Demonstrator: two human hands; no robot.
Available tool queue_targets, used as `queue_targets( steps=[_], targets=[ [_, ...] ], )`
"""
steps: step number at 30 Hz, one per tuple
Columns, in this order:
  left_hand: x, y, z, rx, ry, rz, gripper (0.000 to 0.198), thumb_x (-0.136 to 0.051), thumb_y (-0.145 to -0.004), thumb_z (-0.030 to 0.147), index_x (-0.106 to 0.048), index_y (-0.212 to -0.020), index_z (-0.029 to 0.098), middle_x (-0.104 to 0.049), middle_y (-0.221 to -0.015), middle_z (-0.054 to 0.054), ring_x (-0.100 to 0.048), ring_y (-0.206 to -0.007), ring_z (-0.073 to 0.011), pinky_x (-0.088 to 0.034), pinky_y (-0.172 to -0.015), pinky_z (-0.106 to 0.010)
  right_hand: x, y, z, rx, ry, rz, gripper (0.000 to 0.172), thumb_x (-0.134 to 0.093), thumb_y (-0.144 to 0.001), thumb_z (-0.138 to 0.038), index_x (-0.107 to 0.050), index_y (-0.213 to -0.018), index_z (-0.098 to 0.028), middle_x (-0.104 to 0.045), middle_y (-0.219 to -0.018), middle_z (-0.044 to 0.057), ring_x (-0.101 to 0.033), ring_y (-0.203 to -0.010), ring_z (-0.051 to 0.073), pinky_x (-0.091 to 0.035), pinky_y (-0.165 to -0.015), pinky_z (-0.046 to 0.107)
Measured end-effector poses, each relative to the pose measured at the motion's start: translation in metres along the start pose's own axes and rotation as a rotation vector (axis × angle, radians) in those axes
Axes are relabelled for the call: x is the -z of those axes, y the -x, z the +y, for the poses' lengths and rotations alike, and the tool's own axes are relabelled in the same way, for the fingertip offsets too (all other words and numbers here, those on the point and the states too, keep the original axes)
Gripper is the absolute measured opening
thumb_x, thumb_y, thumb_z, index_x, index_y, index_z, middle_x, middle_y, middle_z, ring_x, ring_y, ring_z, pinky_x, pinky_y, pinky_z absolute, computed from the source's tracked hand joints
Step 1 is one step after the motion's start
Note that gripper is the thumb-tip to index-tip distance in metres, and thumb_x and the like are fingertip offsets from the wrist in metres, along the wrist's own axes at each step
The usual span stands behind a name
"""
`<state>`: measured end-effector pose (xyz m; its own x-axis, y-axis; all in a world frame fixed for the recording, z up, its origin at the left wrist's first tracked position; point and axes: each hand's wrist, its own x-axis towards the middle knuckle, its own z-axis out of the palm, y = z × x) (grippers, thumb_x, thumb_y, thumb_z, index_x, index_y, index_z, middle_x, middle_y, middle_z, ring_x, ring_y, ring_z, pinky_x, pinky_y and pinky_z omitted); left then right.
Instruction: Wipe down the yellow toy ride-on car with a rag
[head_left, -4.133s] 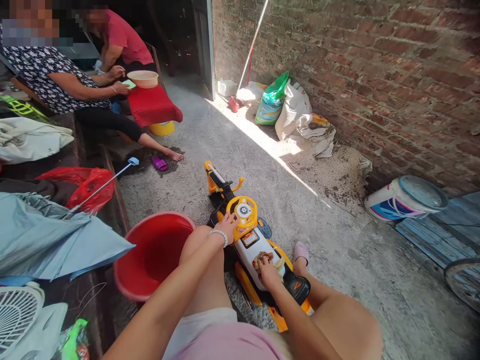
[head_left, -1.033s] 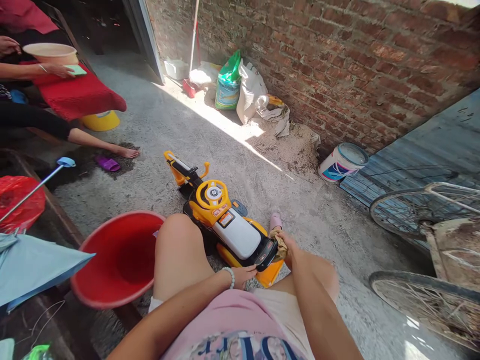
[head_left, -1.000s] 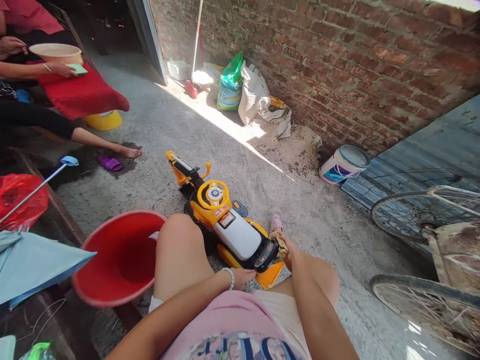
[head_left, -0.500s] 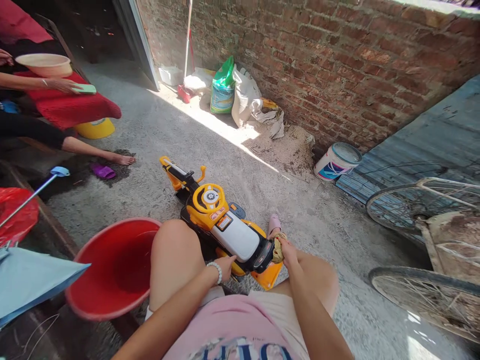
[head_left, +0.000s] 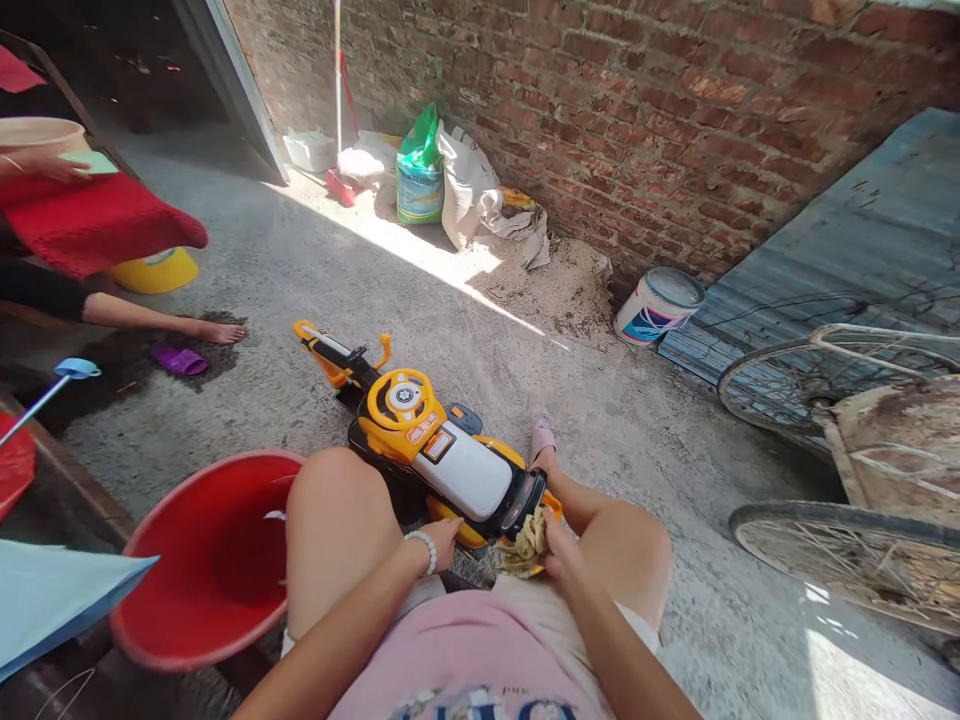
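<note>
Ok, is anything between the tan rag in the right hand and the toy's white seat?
Nothing loose does: the crumpled tan rag, gripped in the right hand, touches the black rear end of the yellow ride-on toy, and only that black end separates it from the white seat.

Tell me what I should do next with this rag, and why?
Probably slide the rag up onto the white seat of the toy. Your right hand grips the rag just behind the seat, and your left hand rests on the toy's side, so it can keep the toy steady.
</note>
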<state>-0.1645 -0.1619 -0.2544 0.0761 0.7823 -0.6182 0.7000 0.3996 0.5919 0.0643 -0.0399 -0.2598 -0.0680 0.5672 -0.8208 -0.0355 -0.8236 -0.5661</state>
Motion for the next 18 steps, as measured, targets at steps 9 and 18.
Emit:
queue_targets(
  steps=[9,18],
  targets=[
    [-0.004,-0.002,-0.011,0.042,0.194,0.083,0.061,-0.064,-0.082,0.026,-0.060,-0.142,0.016,-0.066,-0.139,-0.022,-0.058,-0.134,-0.0395,-0.038,-0.118,-0.052,-0.020,-0.050,-0.106,0.576,0.857,0.319,0.017,-0.062,-0.080,-0.025,-0.070,-0.093,-0.018,-0.072,-0.103,0.013,-0.065,-0.109,0.029,-0.048,-0.102,0.038],
    [-0.002,-0.005,-0.012,0.026,0.205,0.079,0.064,-0.064,-0.082,0.029,-0.059,-0.144,0.016,-0.063,-0.143,-0.022,-0.057,-0.137,-0.0395,-0.038,-0.119,-0.051,-0.003,-0.010,-0.031,0.750,1.328,0.363,0.058,-0.045,-0.101,-0.041,-0.051,-0.149,-0.010,-0.046,-0.145,0.027,-0.050,-0.130,0.040,-0.040,-0.109,0.052]
  ],
)
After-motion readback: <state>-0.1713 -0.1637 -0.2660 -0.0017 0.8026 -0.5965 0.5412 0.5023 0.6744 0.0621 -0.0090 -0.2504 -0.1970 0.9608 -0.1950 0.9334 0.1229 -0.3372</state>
